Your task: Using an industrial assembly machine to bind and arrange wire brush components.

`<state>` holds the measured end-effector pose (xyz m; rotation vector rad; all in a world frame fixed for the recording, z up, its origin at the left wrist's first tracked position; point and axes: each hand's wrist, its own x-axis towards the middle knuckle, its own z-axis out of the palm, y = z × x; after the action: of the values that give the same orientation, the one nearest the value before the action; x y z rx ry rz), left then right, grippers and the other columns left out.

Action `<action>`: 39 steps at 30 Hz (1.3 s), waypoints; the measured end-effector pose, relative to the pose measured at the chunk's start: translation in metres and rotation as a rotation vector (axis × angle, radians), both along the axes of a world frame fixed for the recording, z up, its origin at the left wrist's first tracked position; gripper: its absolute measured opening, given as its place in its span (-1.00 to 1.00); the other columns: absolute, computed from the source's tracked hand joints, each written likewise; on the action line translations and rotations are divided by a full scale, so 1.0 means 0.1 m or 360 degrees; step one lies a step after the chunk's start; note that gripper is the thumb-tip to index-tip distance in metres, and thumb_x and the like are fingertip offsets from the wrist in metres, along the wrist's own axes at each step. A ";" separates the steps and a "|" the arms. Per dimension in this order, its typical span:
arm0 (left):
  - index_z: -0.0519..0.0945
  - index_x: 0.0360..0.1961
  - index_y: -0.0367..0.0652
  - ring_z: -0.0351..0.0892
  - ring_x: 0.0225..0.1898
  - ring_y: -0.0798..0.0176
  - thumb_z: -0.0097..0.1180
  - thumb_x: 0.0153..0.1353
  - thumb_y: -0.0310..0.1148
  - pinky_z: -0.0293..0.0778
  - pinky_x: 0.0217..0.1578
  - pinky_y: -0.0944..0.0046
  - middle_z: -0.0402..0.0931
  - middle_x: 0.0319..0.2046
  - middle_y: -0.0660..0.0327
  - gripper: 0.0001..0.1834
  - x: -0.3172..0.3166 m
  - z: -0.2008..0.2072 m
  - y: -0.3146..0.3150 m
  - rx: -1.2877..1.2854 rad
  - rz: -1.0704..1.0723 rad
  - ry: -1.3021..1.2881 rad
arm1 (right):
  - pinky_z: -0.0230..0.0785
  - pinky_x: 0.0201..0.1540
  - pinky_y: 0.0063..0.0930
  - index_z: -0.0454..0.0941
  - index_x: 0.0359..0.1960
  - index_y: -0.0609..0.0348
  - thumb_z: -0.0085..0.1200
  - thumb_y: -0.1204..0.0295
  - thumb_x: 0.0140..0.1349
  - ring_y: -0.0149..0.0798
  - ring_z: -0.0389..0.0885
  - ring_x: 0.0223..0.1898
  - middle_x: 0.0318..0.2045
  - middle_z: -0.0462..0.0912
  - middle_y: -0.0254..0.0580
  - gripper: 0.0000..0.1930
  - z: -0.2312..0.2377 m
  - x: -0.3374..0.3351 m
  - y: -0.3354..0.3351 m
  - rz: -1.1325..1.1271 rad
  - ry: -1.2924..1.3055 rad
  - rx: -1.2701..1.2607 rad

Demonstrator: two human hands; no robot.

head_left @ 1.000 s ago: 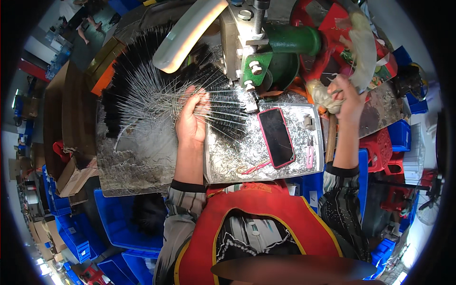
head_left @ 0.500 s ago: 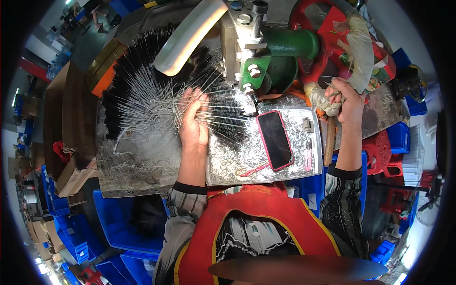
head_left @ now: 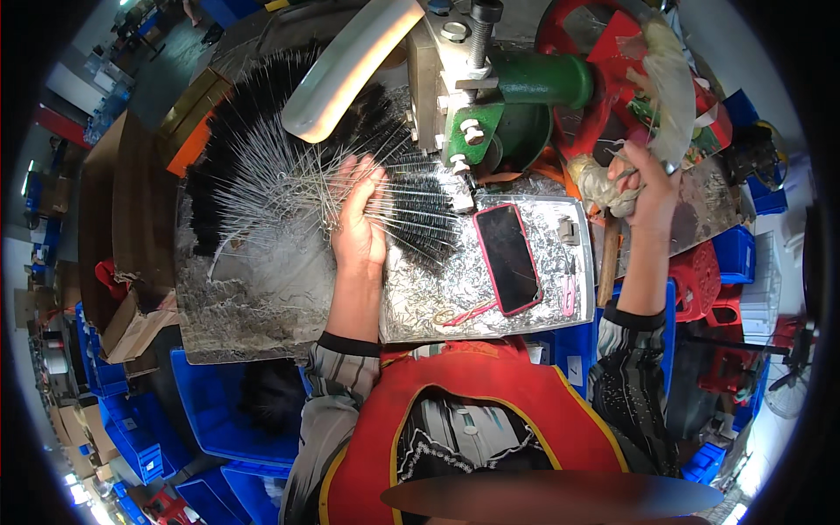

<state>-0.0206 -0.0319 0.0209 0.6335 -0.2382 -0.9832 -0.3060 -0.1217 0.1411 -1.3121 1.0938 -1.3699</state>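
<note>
My left hand (head_left: pixel 359 229) is closed around several thin brushes (head_left: pixel 420 206) with twisted-wire stems and black bristles; they fan out on both sides of my fingers. A large pile of the same brushes (head_left: pixel 254 166) lies beside it at the left, wire ends toward me. At the right, my right hand (head_left: pixel 647 185) is wrapped round a handle (head_left: pixel 604 182) bound in pale cloth or plastic, by the red wheel (head_left: pixel 573 131) of a green hand press (head_left: pixel 542 80). The press's working end stands just right of the brushes in my left hand.
A pink-edged phone (head_left: pixel 509 260) and pink-handled snips (head_left: pixel 569 293) lie on a foil-like sheet (head_left: pixel 411 315). A white lamp (head_left: pixel 350 70) hangs over the pile. A cardboard box (head_left: pixel 131 210) stands left; blue bins (head_left: pixel 236 420) are below, red stools (head_left: pixel 696 280) at right.
My right hand and the wrapped handle have shifted slightly to the right. My left hand stays in nearly the same place on the brushes.
</note>
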 end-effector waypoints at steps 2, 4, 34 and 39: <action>0.25 -0.04 -0.30 0.38 -0.11 0.22 0.00 -0.04 -0.63 0.31 -0.05 0.30 0.34 -0.11 0.03 -0.54 -0.02 0.01 -0.03 0.0012 -0.0007 -0.0007 | 0.13 -0.70 -0.65 0.43 -0.59 0.31 0.01 0.47 -0.06 -0.44 0.31 -0.76 -0.74 0.42 -0.17 -0.87 -0.40 -0.03 -0.06 -0.0011 -0.0117 -0.0113; 0.25 -0.04 -0.30 0.38 -0.11 0.22 0.00 -0.04 -0.63 0.31 -0.05 0.30 0.34 -0.11 0.03 -0.54 -0.02 0.03 -0.04 0.0026 -0.0004 -0.0014 | 0.17 -0.71 -0.64 0.45 -0.54 0.33 0.05 0.51 -0.08 -0.43 0.33 -0.78 -0.73 0.44 -0.16 -0.88 -0.62 -0.03 -0.11 -0.0011 -0.0235 -0.0224; 0.25 -0.03 -0.20 0.44 -0.28 0.32 0.02 0.00 -0.55 0.43 -0.23 0.35 0.40 -0.22 0.15 -0.55 0.04 0.00 0.07 0.0244 -0.0077 -0.0181 | 0.21 -0.62 -0.75 0.44 -0.49 0.31 -0.04 0.49 0.03 -0.47 0.45 -0.57 -0.56 0.50 -0.23 -0.89 -0.83 0.00 -0.20 0.0140 -0.0188 -0.0470; 0.26 -0.03 -0.21 0.48 -0.40 0.30 -0.04 0.05 -0.56 0.49 -0.37 0.35 0.47 -0.38 0.11 -0.60 0.09 0.03 0.10 0.0196 -0.0220 -0.0184 | 0.19 -0.61 -0.75 0.46 -0.49 0.30 -0.05 0.49 0.03 -0.47 0.45 -0.58 -0.56 0.51 -0.26 -0.89 -0.82 -0.02 -0.18 0.0098 -0.0154 -0.0407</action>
<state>-0.0114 -0.0217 0.0235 0.7956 -0.3286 -1.1012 -0.3076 -0.1400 0.0586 -1.4326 0.8263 -1.5483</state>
